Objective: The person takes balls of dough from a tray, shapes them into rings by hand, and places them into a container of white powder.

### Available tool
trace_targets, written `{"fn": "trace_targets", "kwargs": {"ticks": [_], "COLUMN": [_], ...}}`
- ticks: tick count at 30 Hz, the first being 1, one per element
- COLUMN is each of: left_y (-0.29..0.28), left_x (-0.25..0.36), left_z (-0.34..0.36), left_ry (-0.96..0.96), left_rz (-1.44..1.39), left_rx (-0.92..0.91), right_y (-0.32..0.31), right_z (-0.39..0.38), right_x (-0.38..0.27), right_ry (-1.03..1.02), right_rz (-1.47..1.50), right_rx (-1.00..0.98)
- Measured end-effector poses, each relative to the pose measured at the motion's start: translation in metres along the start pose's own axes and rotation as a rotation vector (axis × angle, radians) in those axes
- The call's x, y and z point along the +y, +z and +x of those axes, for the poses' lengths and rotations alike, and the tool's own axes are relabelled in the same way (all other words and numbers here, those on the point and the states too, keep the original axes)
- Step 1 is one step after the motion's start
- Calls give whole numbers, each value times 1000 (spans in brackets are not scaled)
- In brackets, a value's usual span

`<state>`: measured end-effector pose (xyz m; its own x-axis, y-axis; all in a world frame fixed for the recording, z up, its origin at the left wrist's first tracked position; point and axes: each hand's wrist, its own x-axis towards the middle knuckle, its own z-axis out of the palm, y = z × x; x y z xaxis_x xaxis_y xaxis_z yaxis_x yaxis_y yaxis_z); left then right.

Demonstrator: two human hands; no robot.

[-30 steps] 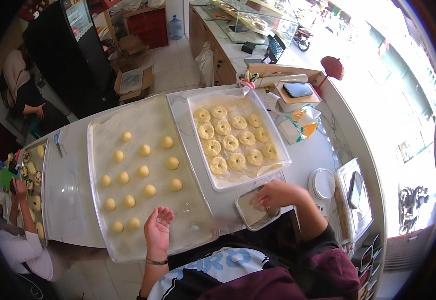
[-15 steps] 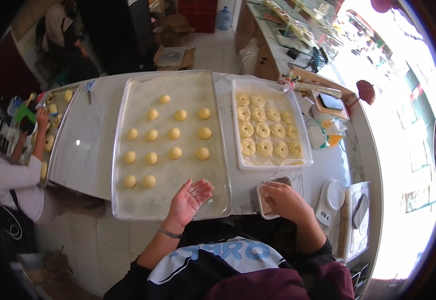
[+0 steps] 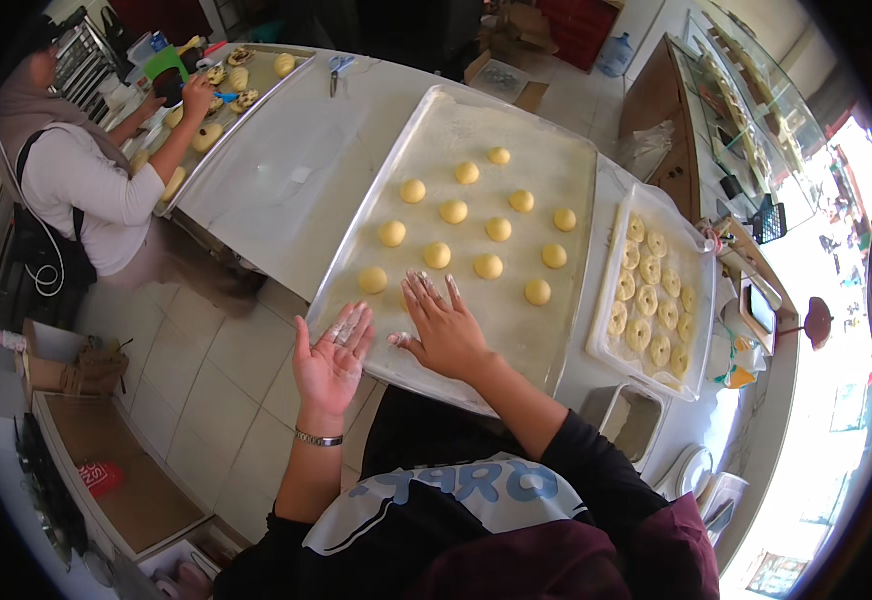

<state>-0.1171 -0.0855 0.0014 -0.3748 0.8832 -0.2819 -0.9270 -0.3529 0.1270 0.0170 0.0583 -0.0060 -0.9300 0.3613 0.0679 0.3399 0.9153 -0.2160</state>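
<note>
My left hand (image 3: pixel 332 362) is held palm up with its fingers stretched, white powder on them, at the near left corner of a large metal baking tray (image 3: pixel 546 345). Palm down over the tray's near part is my right hand (image 3: pixel 446 328), its floured fingers spread. A dough ball under it is mostly hidden. Several round yellow dough balls (image 3: pixel 488 266) lie apart in loose rows on the tray. To the right of my right forearm is a rectangular metal pan (image 3: pixel 632 421) with pale powder inside. Neither hand holds anything.
A plastic tray (image 3: pixel 696 387) of ring-shaped dough (image 3: pixel 647 299) stands right of the baking tray. Further right are a white kitchen scale (image 3: pixel 694 467) and a phone (image 3: pixel 760 309). At left a co-worker (image 3: pixel 106 195) works over another tray (image 3: pixel 301 66). Scissors (image 3: pixel 337 68) lie beyond.
My right hand has left the powder pan and moved left over the baking tray. The left hand stays open, now at the tray's left corner. The view has swung left.
</note>
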Motion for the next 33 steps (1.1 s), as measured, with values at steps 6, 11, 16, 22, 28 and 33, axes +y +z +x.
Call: {"fn": "trace_targets", "kwargs": {"ticks": [6, 11, 16, 22, 28, 33], "left_y": [-24, -27, -26, -25, -28, -34], "left_x": [17, 16, 16, 14, 14, 15], "left_z": [-21, -21, -17, -13, -13, -12], "left_ry": [113, 108, 99, 89, 80, 56], "left_rz": [-117, -69, -21, 3, -5, -59], "left_rx": [133, 124, 126, 155, 171, 169], "right_y": [23, 23, 23, 7, -11, -9], "right_z": [12, 10, 9, 23, 21, 24], "right_x": [7, 11, 4, 34, 28, 27], "right_ry": [-51, -21, -62, 87, 31, 3], "right_rz": [49, -1, -19, 329, 155, 34], "right_rx": [-82, -64, -40, 242, 164, 86]}}
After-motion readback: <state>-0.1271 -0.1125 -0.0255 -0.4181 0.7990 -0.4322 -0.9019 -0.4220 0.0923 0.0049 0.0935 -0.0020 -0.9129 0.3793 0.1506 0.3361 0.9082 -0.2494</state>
